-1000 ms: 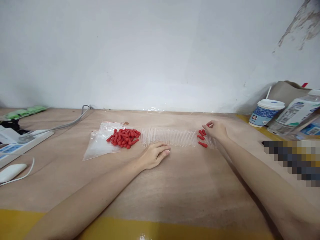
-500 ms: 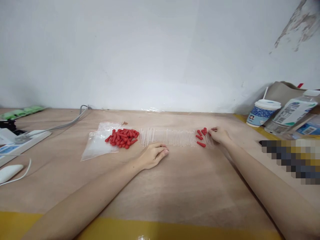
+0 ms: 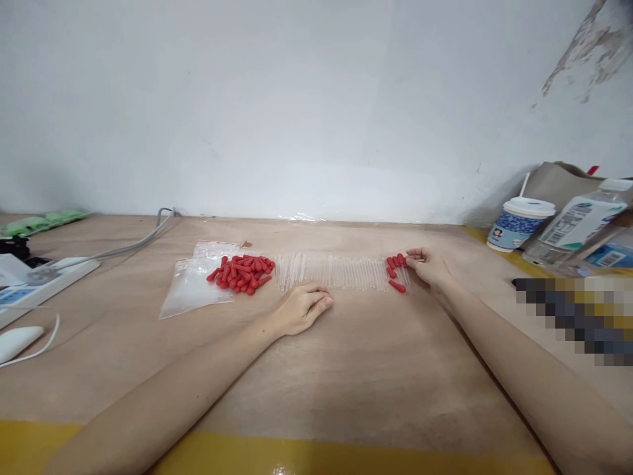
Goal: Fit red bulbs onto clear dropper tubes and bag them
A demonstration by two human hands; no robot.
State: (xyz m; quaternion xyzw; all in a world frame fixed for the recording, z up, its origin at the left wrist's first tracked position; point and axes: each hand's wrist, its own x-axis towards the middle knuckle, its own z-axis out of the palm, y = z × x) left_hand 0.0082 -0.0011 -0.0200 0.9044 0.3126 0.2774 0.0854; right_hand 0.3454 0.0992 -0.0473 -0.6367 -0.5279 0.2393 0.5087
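My left hand (image 3: pixel 305 309) rests on the table with its fingers loosely curled and nothing visible in them. It lies just in front of a row of thin clear glass tubes (image 3: pixel 341 273). At the row's right end, my right hand (image 3: pixel 429 266) has its thumb and fingertips together at the edge of a small group of red rubber bulbs (image 3: pixel 397 286). Some of these bulbs sit on glass tubes as droppers; the fingers hide part of the nearest one. A larger heap of red bulbs (image 3: pixel 242 274) lies left of the tubes, partly on clear plastic bags (image 3: pixel 190 290).
A paper cup with a straw (image 3: pixel 519 224) and a plastic bottle (image 3: pixel 576 224) stand at the far right. On the left are a power strip (image 3: pixel 54 280) with a grey cable and a white mouse (image 3: pixel 20 342). A white wall (image 3: pixel 297 112) borders the table's back.
My right hand has moved slightly left, and the small group of red bulbs beside it is bunched closer together toward the tube row. My left hand has stayed in place.
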